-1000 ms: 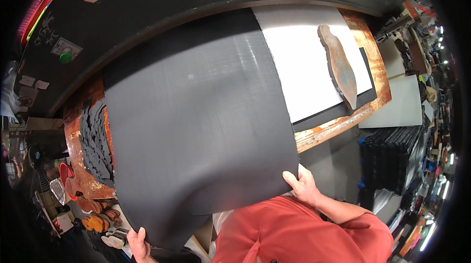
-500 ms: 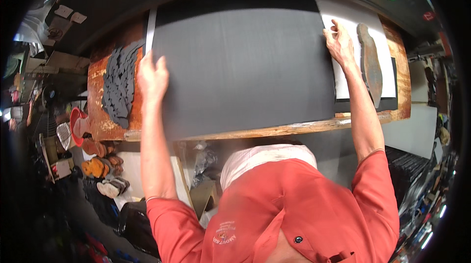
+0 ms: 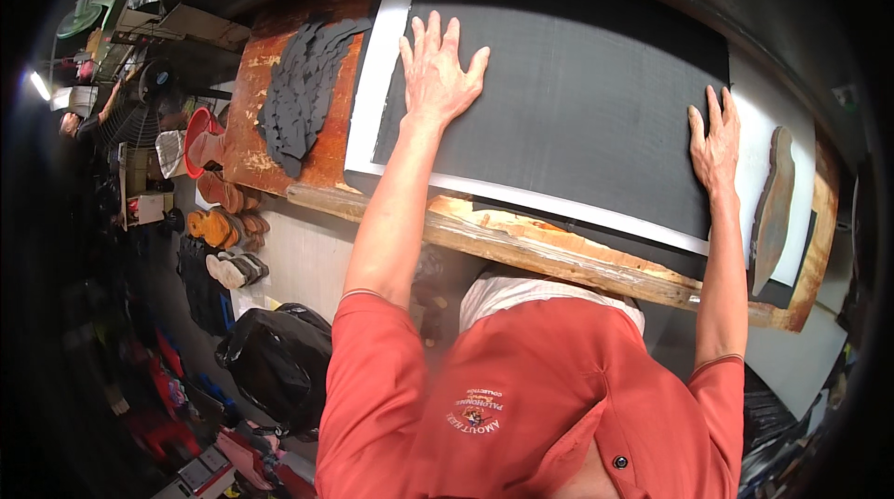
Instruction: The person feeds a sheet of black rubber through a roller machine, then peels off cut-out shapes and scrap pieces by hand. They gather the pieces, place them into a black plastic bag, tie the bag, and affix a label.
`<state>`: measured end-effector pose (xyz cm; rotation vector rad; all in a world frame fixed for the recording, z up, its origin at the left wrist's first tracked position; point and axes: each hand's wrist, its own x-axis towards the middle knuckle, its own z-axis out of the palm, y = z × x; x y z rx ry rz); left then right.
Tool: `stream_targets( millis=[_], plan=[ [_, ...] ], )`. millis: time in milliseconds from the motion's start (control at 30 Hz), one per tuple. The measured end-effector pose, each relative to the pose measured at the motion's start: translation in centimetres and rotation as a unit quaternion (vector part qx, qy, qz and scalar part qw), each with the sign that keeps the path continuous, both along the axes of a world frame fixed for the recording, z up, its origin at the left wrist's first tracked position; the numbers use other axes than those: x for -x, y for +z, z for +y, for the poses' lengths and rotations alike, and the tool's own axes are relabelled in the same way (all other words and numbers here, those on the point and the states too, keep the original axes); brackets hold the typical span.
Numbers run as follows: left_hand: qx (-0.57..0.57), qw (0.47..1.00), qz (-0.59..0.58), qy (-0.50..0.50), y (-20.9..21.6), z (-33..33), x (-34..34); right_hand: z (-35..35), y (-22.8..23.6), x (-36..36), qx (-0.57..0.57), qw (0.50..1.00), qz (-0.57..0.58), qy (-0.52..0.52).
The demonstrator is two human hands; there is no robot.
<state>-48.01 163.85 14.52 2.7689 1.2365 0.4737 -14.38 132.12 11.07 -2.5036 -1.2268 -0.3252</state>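
A large black rectangular sheet [image 3: 568,108] lies flat over a white board [image 3: 372,99], whose pale margin shows along the sheet's left and near edges. My left hand [image 3: 438,75] rests on the sheet's left part, fingers spread. Flat on the right edge of the same sheet is my right hand [image 3: 715,141], its fingers stretched out. To the right of that hand, a long brown sole-shaped piece [image 3: 773,206] lies on the white surface. A stack of dark jagged cut pieces [image 3: 307,89] sits left of the board.
The worn wooden table [image 3: 251,150] has a rough front beam [image 3: 521,252]. Left of it are a red basket [image 3: 198,141], shoe-shaped forms [image 3: 214,227], a black plastic bag [image 3: 279,364] and a fan [image 3: 140,108]. A dark machine wall runs behind the table.
The black sheet has shifted away from the table's front edge, uncovering white board and bare wood there. My left hand went from the sheet's edge onto its surface; the view turned left.
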Motion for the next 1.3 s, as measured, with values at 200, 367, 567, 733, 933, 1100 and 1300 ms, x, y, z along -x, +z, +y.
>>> stream_targets(
  millis=[200, 367, 567, 733, 933, 1100, 1300],
  plan=[
    [-0.013, 0.999, -0.022, -0.038, 1.3, -1.9, -0.1, -0.9, 0.9, -0.5, -0.058, 0.996, 0.060, 0.022],
    [-0.004, 0.997, -0.030, -0.073, 2.3, -8.9, 5.7, -11.2, 3.8, -3.0, -0.044, 0.998, 0.019, -0.035],
    [-0.044, 0.996, -0.032, -0.076, 0.8, -9.5, 7.5, -20.8, 3.4, -3.7, 0.053, 0.989, 0.099, -0.096],
    [-0.039, 0.997, -0.029, -0.058, 0.8, -9.5, 7.2, -23.0, 3.6, -3.9, 0.060, 0.977, 0.165, -0.120],
    [-0.031, 0.997, -0.027, -0.060, 1.1, -9.5, 6.8, -23.7, 3.4, -5.1, 0.045, 0.983, 0.162, -0.077],
    [-0.036, 0.997, -0.030, -0.063, 1.0, -9.5, 6.8, -22.0, 5.5, -4.2, -0.103, 0.935, 0.325, -0.092],
    [-0.001, 0.998, -0.039, -0.056, 1.5, -10.3, 5.4, -13.8, 9.6, 5.9, -0.255, 0.857, 0.448, 0.023]
  ],
)
